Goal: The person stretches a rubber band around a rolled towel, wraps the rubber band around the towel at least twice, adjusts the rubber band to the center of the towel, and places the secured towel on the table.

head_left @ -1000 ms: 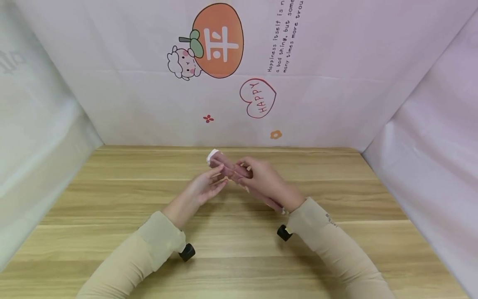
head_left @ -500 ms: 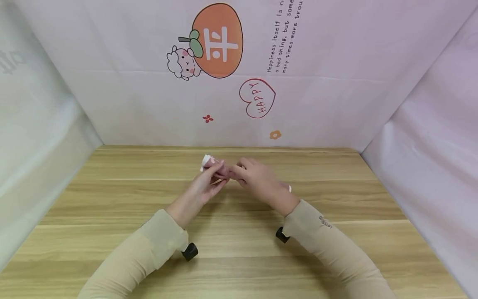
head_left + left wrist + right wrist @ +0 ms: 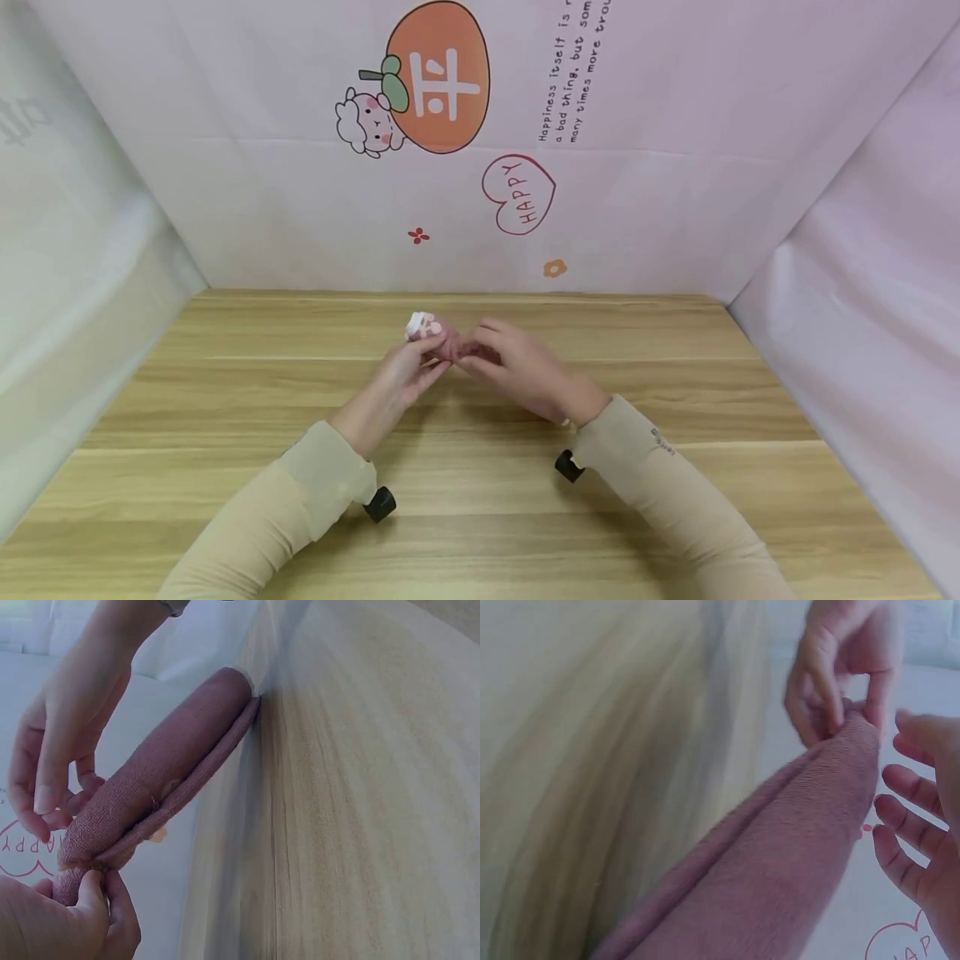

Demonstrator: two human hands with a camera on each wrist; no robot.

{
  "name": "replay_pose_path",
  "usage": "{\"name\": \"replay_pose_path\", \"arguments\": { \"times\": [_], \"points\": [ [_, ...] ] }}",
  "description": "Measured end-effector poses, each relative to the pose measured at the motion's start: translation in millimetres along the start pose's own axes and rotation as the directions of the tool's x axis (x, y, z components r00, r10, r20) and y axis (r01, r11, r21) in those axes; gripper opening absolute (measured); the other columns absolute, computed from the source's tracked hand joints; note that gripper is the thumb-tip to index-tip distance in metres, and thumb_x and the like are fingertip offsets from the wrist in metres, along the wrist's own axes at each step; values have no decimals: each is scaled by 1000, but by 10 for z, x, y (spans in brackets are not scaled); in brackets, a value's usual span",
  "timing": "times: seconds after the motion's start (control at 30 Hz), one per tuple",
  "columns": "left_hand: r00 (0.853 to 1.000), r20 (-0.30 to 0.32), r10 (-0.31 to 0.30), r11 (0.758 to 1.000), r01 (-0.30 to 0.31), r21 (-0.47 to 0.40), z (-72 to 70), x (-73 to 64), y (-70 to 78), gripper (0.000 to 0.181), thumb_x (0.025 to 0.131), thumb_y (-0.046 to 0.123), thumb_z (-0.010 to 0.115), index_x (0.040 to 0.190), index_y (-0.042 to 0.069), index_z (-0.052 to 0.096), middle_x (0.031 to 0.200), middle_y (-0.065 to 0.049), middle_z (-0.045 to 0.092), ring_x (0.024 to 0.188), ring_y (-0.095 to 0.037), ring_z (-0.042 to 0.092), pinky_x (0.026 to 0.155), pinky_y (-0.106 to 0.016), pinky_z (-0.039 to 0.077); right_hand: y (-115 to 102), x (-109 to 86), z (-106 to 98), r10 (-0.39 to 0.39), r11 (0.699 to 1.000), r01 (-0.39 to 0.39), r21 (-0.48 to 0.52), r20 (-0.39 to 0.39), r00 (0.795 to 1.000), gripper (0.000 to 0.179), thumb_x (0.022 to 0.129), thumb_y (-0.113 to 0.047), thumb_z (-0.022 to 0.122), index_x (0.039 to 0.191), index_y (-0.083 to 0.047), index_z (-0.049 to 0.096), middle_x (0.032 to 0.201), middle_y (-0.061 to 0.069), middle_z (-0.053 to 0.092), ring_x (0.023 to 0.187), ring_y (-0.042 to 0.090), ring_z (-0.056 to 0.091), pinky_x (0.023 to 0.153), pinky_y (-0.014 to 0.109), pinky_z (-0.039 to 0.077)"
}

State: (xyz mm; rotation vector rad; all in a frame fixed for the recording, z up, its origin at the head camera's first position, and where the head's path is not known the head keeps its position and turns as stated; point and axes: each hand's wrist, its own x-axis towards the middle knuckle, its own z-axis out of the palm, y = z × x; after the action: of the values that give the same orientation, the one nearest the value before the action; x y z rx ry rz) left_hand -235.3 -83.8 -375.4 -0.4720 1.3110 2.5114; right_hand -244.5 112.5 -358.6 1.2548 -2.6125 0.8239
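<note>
A dusty-pink rolled towel, with white at its ends, is held at an angle over the far middle of the table. My left hand pinches it near its middle; in the left wrist view, the thumb and fingers grip just beside a gathered, narrow waist in the towel. Alongside the other half is my right hand, which hides much of that half from the head camera. Seen from the right wrist, the right hand's fingers are loosely bent, with a gap between them and the cloth.
The wood-grain table runs back to a white printed backdrop. White cloth sides stand to the left and right. A black wrist camera sits under the left cuff, another black camera under the right.
The right hand has let go of the towel, after its fingertips worked at the towel's middle half a second ago. The left end has turned, showing a pale pattern. The left hand keeps its hold.
</note>
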Motion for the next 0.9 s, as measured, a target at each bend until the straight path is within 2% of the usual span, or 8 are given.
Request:
{"name": "replay_pose_path", "arguments": {
  "times": [0.1, 0.2, 0.37, 0.5, 0.6, 0.77, 0.9],
  "points": [
    [1000, 9, -8, 1000, 8, 2, -15, -11, -3, 13, 104, 3, 56, 117, 2, 53, 116, -11, 52, 91, -16, 62, 96, -25, 53, -12, 62, -19, -16, 1000, 16, 20, -32, 999, 14, 102, -12, 65, 113, -8, 72, 104, 0, 64, 95, 15, 63, 85, 31, 56],
    [1000, 17, -9, 1000, 8, 4, -38, -25, -8, 12, 103, 3, 55, 115, 2, 54, 114, -11, 52, 93, -17, 61, 95, -26, 53, 2, 119, 2, -51, 999, 50, -23, -60, 997, 12, 100, -7, 67, 111, -4, 73, 101, 4, 64, 93, 19, 65, 83, 35, 57],
    [1000, 20, -19, 1000, 19, -3, -70, -53, -5, 6, 102, 3, 56, 107, 3, 57, 109, -10, 53, 93, -18, 61, 94, -26, 54, 16, 180, 57, -76, 994, 71, -77, -61, 995, 13, 99, -6, 68, 109, -6, 77, 103, 4, 66, 91, 18, 66, 82, 31, 56],
    [999, 35, -21, 1000, 22, -6, -91, -70, 12, 4, 104, 6, 56, 107, 4, 57, 106, -9, 54, 93, -18, 61, 94, -27, 54, 36, 207, 72, -134, 988, 129, -91, -61, 989, 17, 98, -3, 69, 111, -5, 78, 104, 5, 70, 92, 18, 67, 83, 28, 56],
    [999, 39, -25, 1000, 25, -8, -101, -75, 23, 4, 104, 6, 55, 107, 3, 57, 105, -9, 55, 92, -19, 62, 95, -28, 54, 66, 223, 76, -204, 976, 198, -89, -62, 977, 17, 96, 0, 71, 110, -3, 79, 103, 7, 71, 92, 19, 68, 84, 27, 56],
    [999, 27, -43, 999, 43, -27, -94, -72, 29, 5, 104, 4, 54, 109, 3, 56, 109, -12, 53, 95, -21, 60, 101, -31, 50, 131, 243, 79, -316, 947, 309, -89, -83, 945, 14, 91, 3, 75, 104, 0, 79, 99, 8, 71, 90, 20, 69, 84, 23, 56],
    [999, 15, -48, 998, 48, -32, -84, -69, 27, 8, 104, 3, 54, 112, 2, 54, 112, -13, 50, 97, -22, 59, 104, -33, 48, 168, 246, 72, -360, 932, 353, -82, -94, 928, 13, 89, 4, 77, 100, -1, 80, 97, 7, 71, 89, 19, 70, 82, 21, 55]
  ]
}}
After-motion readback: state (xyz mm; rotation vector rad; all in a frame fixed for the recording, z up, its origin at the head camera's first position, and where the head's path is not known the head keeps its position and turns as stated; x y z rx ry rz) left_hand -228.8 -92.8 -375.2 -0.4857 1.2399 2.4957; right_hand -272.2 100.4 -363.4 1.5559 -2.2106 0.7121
